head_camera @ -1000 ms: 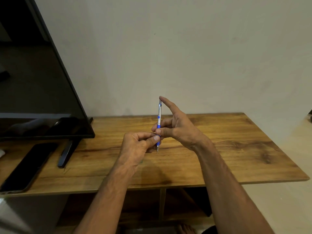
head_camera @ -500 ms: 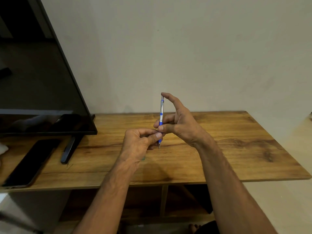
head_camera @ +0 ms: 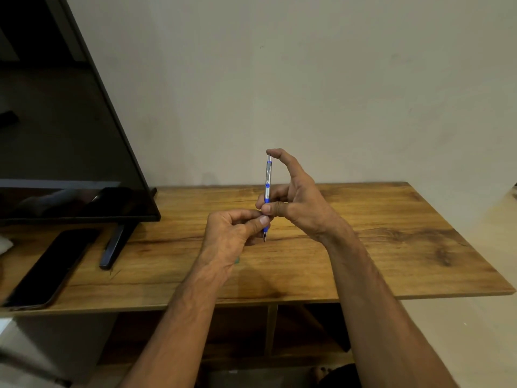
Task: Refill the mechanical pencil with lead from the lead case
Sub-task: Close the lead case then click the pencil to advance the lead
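A silver and blue mechanical pencil [head_camera: 268, 182] stands upright above the wooden table [head_camera: 377, 233], tip down. My right hand [head_camera: 296, 203] grips it at the blue grip with thumb and fingers, and its index finger rests on the pencil's top cap. My left hand [head_camera: 235, 233] is curled just left of the pencil's lower end, with its thumb against the grip near the tip. A small green thing [head_camera: 237, 260] peeks out under my left wrist on the table; I cannot tell whether it is the lead case.
A dark monitor [head_camera: 70, 163] on a stand [head_camera: 113, 247] fills the left side. A black phone [head_camera: 50, 267] lies flat near the table's left front edge. A pale wall rises behind the table. Open shelving shows below the tabletop.
The pencil and both hands stay together; the view has shifted slightly. My right index finger has curled onto the pencil's top cap.
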